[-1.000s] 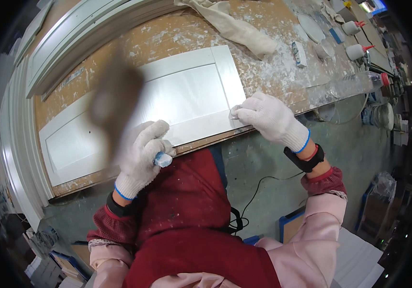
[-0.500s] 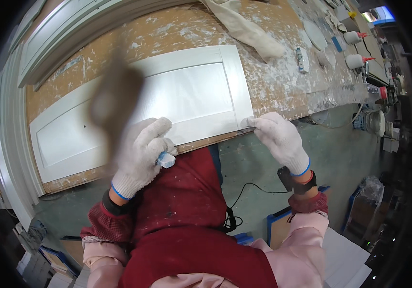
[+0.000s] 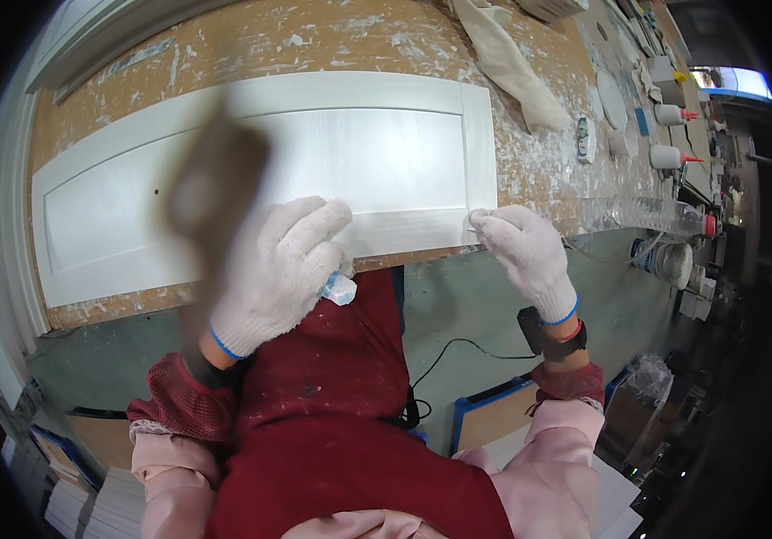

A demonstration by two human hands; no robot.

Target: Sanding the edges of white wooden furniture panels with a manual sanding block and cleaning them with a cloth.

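A white door panel (image 3: 386, 166) with a raised frame and arched far edge lies flat on the worktable. My left hand (image 3: 292, 260), in a white knit glove, rests over its near edge. The lower fingers of that hand curl round a small white-and-blue piece (image 3: 340, 289), which pokes out below the glove; its kind is unclear. At the panel's near right corner, my right hand (image 3: 523, 251), also gloved, pinches a small greyish flat piece (image 3: 477, 218) against the edge. Its fingers mostly hide that piece.
The paint-spattered worktable (image 3: 350, 40) carries a cream cloth (image 3: 516, 72), a small white-and-blue box (image 3: 586, 141), white bottles with red nozzles (image 3: 666, 157) and a clear plastic bottle (image 3: 647, 216). Pale frames stand at left. A dark blurred object (image 3: 220, 180) blocks part of the view.
The view has shifted, so the panel and table items sit differently in it. Both hands stay by the panel's near edge, and each still grips its small piece.
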